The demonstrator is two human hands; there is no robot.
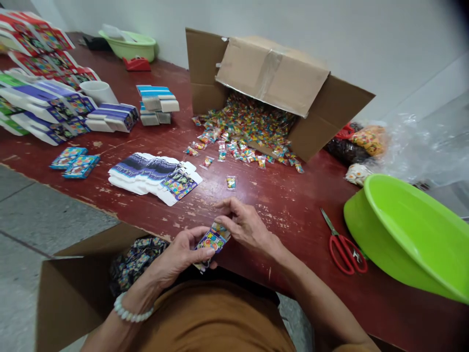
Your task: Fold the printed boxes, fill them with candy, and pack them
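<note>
My left hand grips a small purple printed candy box, thumb across its front and fingers behind. At the upper end of that box, a small clear candy packet with yellow in it shows under my right hand. The right thumb and fingers are bent closely around it; the fingertips are partly hidden. Beyond my hands lies a single candy packet on the red table. To the left of it, a fanned stack of flat purple boxes rests on the tabletop.
A tipped cardboard carton spills many candy packets at the back. Red-handled scissors and a green basin are on the right. Bundled boxes and two blue boxes occupy the left. Below the table edge, an open carton holds dark wrapped packets.
</note>
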